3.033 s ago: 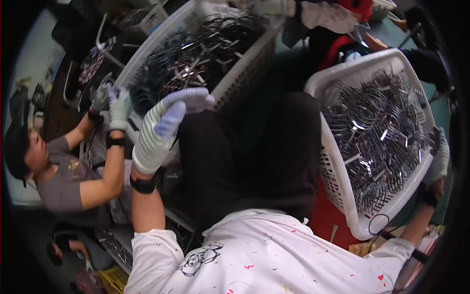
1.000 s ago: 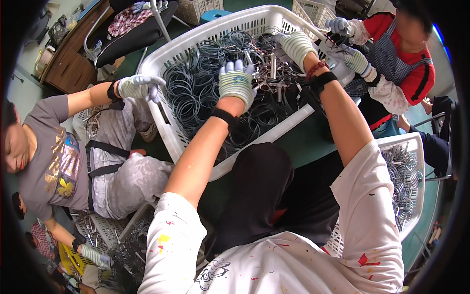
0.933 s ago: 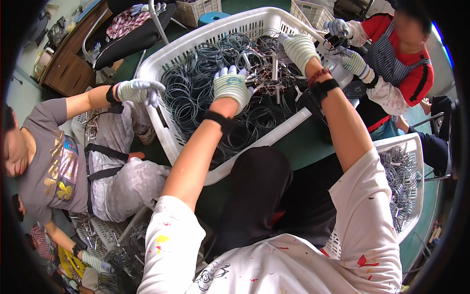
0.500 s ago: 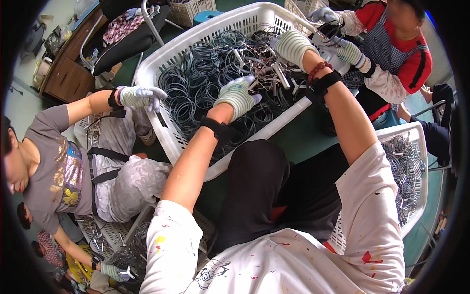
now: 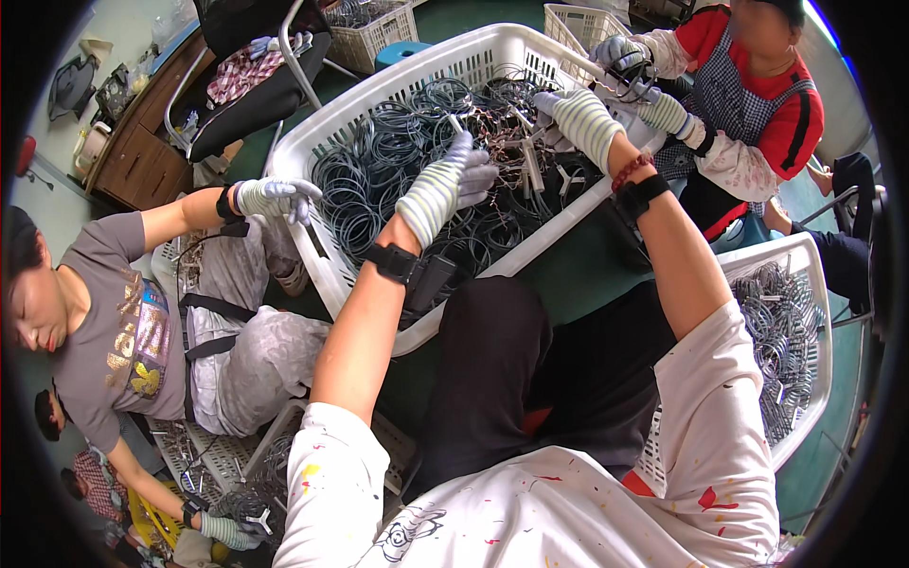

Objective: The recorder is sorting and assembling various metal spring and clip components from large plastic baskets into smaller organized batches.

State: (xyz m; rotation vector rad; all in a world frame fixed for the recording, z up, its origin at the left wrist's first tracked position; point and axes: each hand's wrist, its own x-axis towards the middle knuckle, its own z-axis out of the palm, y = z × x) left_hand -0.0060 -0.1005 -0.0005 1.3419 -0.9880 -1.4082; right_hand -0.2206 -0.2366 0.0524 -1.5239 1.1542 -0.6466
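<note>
Coils of dark grey cable [image 5: 383, 156] fill a large white plastic basket [image 5: 294, 151] in front of me. My left hand [image 5: 443, 187], in a striped glove with grey fingertips, is open above the coils, its fingers apart and nothing seen in them. On the right, my right hand [image 5: 584, 123] reaches over the far right part of the basket in a matching glove. Its fingers look apart and point left; nothing can be made out between them. Between my hands lie white cable connectors [image 5: 532, 166] and thin reddish-brown wires [image 5: 511, 137].
On the left, a co-worker's gloved hand [image 5: 276, 197] hangs by the basket's rim. Opposite right, another person's gloved hands [image 5: 663, 112] hold dark cable. A second white basket [image 5: 819, 275] with coils stands at my right. A black chair [image 5: 232, 118] stands behind the basket at left.
My left hand has lifted off the coils and its fingers have spread. My right hand has shifted slightly right and nearer. The view has tilted a little.
</note>
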